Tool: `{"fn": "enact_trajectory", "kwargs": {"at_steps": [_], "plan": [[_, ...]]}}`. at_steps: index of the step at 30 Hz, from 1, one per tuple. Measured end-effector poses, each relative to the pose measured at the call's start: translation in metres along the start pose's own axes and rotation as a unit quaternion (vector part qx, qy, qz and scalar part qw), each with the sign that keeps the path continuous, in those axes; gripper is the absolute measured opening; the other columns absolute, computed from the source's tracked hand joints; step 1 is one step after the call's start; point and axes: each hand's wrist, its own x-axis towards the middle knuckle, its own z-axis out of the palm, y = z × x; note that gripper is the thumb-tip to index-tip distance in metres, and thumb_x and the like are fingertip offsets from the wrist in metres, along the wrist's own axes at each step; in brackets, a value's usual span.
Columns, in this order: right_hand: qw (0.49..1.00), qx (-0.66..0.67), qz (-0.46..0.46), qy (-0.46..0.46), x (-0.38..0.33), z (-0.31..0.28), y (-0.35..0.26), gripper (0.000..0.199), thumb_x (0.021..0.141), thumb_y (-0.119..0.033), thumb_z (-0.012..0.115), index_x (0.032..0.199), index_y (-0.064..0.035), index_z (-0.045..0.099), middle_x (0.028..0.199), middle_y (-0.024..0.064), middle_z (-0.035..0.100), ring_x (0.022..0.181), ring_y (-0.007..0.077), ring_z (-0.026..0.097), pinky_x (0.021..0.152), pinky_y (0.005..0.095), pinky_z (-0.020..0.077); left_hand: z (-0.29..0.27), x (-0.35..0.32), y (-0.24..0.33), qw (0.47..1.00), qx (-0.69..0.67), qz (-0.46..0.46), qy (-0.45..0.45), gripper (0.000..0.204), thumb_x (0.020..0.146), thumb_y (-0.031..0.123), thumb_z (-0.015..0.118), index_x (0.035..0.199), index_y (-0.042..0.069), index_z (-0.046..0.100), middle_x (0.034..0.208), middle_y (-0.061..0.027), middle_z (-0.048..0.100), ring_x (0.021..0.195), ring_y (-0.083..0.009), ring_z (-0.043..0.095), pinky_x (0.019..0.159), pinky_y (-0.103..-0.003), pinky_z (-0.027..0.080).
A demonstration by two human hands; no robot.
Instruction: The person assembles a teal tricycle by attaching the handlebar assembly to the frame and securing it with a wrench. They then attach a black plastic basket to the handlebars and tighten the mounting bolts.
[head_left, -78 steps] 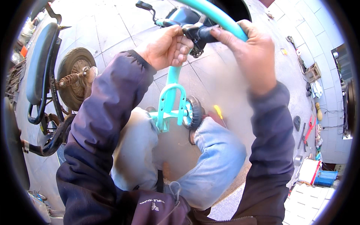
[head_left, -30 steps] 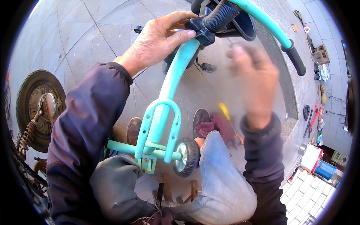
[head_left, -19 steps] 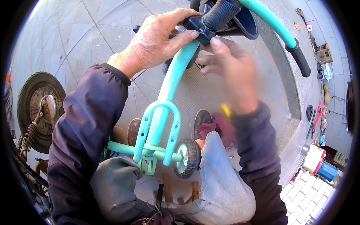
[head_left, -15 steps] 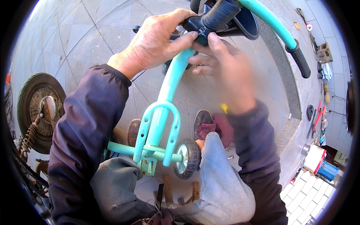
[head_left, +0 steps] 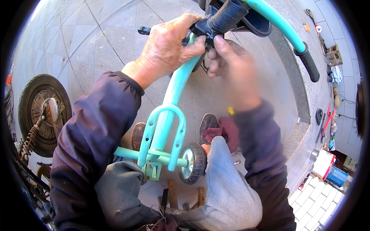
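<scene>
A small turquoise tricycle frame (head_left: pixel 166 106) stands between my knees, its main tube running away from me. My left hand (head_left: pixel 163 50) is closed around a black plastic joint (head_left: pixel 201 28) at the tube's far end, thumb pressing on its near side. Just right of it, my right hand (head_left: pixel 241 73) is blurred, with fingers curled under the joint and thumb tip against its edge. A small dark bit shows below those fingers; what they hold cannot be made out. A black ribbed sleeve (head_left: pixel 228 17) rises from the joint beside the turquoise handlebar (head_left: pixel 283 25).
At the left stands a larger spoked wheel (head_left: pixel 42 115) with a coil spring. Red-handled pliers (head_left: pixel 328 117) and other tools lie along the right ledge, near a blue-and-white container (head_left: pixel 327 167). A dark red cloth (head_left: pixel 227 134) lies by my right shoe.
My left hand and forearm have shifted slightly right. The fingers of my right hand have curled in from a looser spread. The black joint has turned or moved a little to the right.
</scene>
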Motion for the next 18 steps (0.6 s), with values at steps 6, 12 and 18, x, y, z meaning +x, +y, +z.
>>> {"fn": "enact_trajectory", "kwargs": {"at_steps": [6, 12, 18], "plan": [[1.000, -0.007, -0.013, -0.003, 0.001, -0.005, 0.001, 0.038, 0.096, -0.038, 0.068, 0.096, -0.0005, 0.064, 0.081, 0.0045, 0.063, 0.062, 0.0098, 0.061, 0.056, 0.0224, 0.0517, -0.002, 0.000, -0.001, 1.000, 0.023, 0.020, -0.005, 0.035, 0.089, 0.022, 0.071, 0.117, 0.003, 0.065, 0.093, -0.0123, 0.071, 0.084, -0.0244, 0.072, 0.088, -0.036, 0.059], [0.999, -0.037, -0.020, -0.018, 0.006, -0.009, 0.005, 0.038, 0.098, -0.040, 0.064, 0.097, -0.0015, 0.064, 0.079, 0.0040, 0.063, 0.063, 0.0106, 0.061, 0.059, 0.0234, 0.0521, -0.006, 0.000, -0.003, 0.999, -0.017, -0.005, -0.047, 0.042, 0.092, 0.029, 0.069, 0.125, 0.003, 0.061, 0.102, -0.0138, 0.070, 0.089, -0.0260, 0.072, 0.088, -0.037, 0.059], [0.998, -0.032, -0.028, -0.049, 0.007, -0.012, 0.001, 0.036, 0.099, -0.038, 0.062, 0.099, -0.0020, 0.064, 0.077, 0.0029, 0.061, 0.063, 0.0107, 0.061, 0.059, 0.0235, 0.0516, -0.007, 0.008, -0.005, 0.998, -0.049, -0.001, -0.047, 0.047, 0.089, 0.034, 0.073, 0.118, -0.002, 0.063, 0.092, -0.0202, 0.069, 0.084, -0.0348, 0.070, 0.076, -0.039, 0.056]]}}
